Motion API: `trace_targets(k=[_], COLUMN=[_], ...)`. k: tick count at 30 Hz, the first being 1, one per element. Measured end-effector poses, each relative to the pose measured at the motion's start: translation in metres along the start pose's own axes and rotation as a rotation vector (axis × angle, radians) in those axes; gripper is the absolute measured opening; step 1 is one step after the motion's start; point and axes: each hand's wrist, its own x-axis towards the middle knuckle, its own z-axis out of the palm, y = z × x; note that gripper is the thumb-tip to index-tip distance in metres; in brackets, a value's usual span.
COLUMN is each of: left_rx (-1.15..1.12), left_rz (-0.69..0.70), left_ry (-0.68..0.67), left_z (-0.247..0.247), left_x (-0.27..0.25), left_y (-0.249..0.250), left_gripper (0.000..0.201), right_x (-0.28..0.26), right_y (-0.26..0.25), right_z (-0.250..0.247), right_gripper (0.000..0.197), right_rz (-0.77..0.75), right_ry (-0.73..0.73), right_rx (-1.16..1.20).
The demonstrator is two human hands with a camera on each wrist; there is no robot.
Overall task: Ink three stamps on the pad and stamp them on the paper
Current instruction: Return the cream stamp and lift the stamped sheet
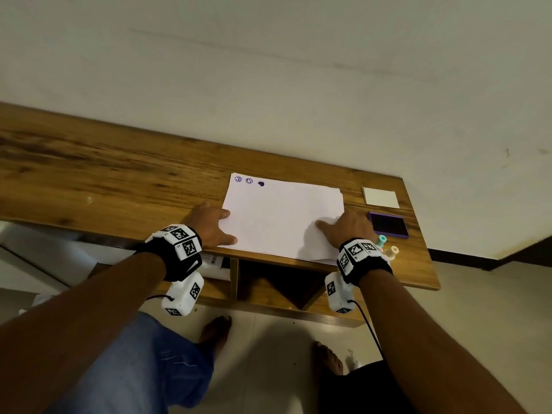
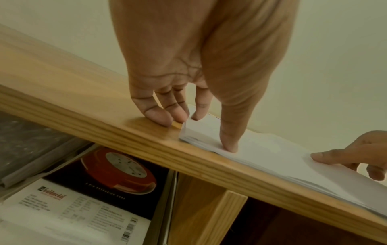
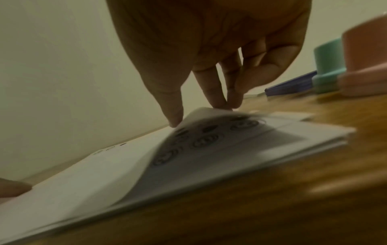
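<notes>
Paper, three prints at 11 o'clock: left hand flat, pinning; right hand fingers pinching top sheet corner; lift slowly, stack held.

— How is the scene being lit?
— Dim, warm light is being thrown from above; soft shadows are being cast on the paper beside the right hand, and the shelf under the counter is being left dark.

— And sharpness?
— The head view is being rendered slightly soft, with straight edges being bent outward. The right wrist view is being smeared by motion blur; nearby stamps are being shown out of focus.
</notes>
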Motion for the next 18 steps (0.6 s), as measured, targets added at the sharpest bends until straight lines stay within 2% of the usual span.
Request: trace_targets(k=[4, 8, 11, 16, 18], left_rx=[0.017, 0.023, 0.035, 0.06, 0.064], left_rz=[0.003, 0.021, 0.03, 0.043, 0.04], left_ry=[0.001, 0.013, 0.011, 0.005, 0.001], left_z=[0.002, 0.003, 0.003, 0.002, 0.001], left_x=[0.0, 0.0, 0.0, -0.001, -0.002], left_y=[0.0, -0.001, -0.002, -0.002, -0.001], left_gripper=[0.087, 0.088, 0.088, 0.09, 0.089], right_x=[-0.005, -0.008, -0.004, 0.007, 0.014], right_y=[-0.002, -0.002, 0.0, 0.006, 0.008], right_z=[0.004, 0.001, -0.003, -0.017, -0.022], right_gripper=[0.073, 0.071, 0.057, 0.03, 0.031], right_rz=[-0.058, 0.003, 0.04, 0.028, 0.03], right_ry=[0.069, 0.092, 0.109, 0.086, 0.044], right_rx=[0.071, 0.437, 0.657, 0.706, 0.697])
